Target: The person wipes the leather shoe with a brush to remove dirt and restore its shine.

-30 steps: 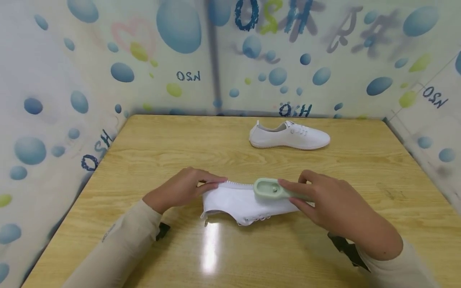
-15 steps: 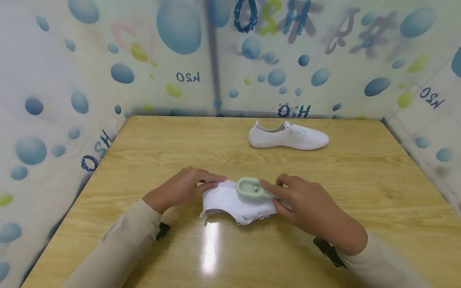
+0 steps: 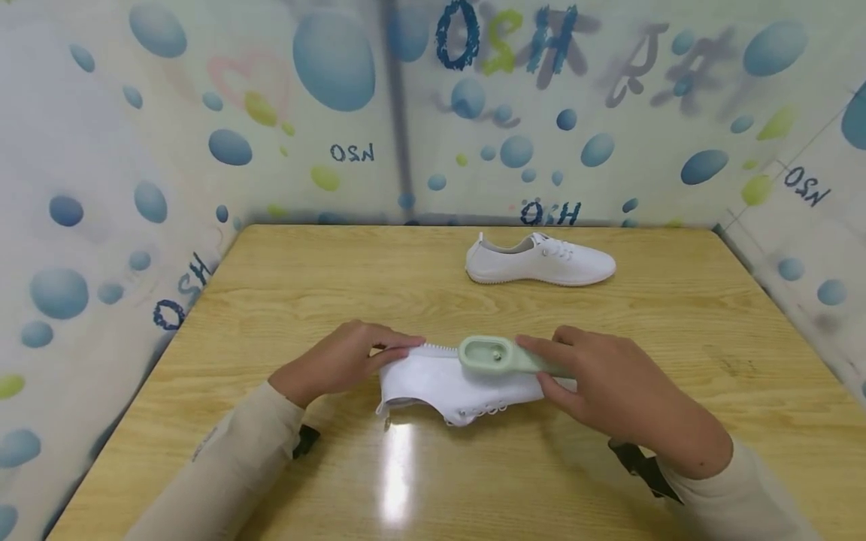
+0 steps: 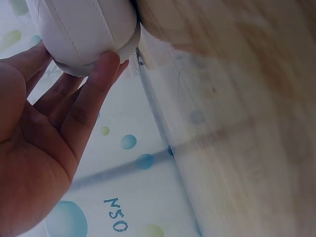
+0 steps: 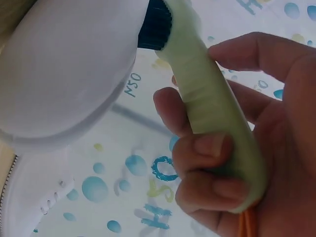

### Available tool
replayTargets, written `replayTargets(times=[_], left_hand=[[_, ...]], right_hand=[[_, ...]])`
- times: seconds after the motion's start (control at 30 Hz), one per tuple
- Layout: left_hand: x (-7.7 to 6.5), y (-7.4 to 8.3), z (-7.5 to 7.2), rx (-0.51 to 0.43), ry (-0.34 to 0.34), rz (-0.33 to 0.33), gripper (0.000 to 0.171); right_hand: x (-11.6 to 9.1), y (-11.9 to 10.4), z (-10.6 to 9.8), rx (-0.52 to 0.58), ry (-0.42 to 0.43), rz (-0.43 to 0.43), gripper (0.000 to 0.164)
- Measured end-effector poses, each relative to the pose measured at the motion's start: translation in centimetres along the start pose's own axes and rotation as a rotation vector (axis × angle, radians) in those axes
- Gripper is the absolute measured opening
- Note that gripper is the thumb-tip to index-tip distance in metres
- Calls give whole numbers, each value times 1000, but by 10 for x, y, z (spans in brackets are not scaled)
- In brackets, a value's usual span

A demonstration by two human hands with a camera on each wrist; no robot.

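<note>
A white lace-up shoe [image 3: 419, 379] lies on its side on the table, sole edge facing away and opening toward me. My left hand [image 3: 352, 357] holds it at the heel, thumb and fingers on either side of the heel end, as the left wrist view shows on the shoe [image 4: 89, 29]. In my right hand [image 3: 619, 383] is a pale green brush [image 3: 531, 362], its handle gripped by curled fingers. Dark bristles [image 5: 157, 27] meet the white upper in the right wrist view. An orange cord [image 5: 248, 224] hangs from the handle's end. My right fingers cover the shoe's toe in the head view.
A second white shoe [image 3: 541, 267] stands upright toward the back of the wooden table [image 3: 304, 278], toe pointing right. Walls [image 3: 433, 150] painted with blue and green drops border the table's back and sides.
The brush in my right hand slid left along the shoe toward the heel, then partway back right. My left hand has kept its hold on the heel.
</note>
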State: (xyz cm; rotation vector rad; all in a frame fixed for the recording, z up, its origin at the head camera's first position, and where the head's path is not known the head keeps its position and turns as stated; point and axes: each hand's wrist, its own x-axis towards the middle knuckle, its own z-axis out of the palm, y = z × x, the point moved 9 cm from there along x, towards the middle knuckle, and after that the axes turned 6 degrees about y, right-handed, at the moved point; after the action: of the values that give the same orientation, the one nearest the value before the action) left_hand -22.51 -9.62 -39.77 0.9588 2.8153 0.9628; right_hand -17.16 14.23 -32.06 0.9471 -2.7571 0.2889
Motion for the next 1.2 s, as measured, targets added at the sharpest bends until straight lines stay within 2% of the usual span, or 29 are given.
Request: replayTargets(times=[0.2, 0.5, 0.63, 0.73, 1.0, 1.2], left_hand=[[1, 0, -2, 1, -1, -1, 33], [2, 0, -4, 13, 5, 6, 34], [1, -1, -2, 0, -3, -1, 33], [0, -1, -1, 0, -2, -6, 32], [0, -1, -1, 17, 4, 1, 33], [0, -2, -1, 11, 9, 6, 32]], right_hand=[[4, -6, 6, 51, -12, -30, 39], [6, -27, 20, 52, 65, -148, 45], [7, -37, 35, 68, 27, -195, 45], [7, -39, 39, 76, -3, -190, 45], [5, -21, 19, 2, 54, -79, 44], [8, -33, 34, 23, 26, -114, 44]])
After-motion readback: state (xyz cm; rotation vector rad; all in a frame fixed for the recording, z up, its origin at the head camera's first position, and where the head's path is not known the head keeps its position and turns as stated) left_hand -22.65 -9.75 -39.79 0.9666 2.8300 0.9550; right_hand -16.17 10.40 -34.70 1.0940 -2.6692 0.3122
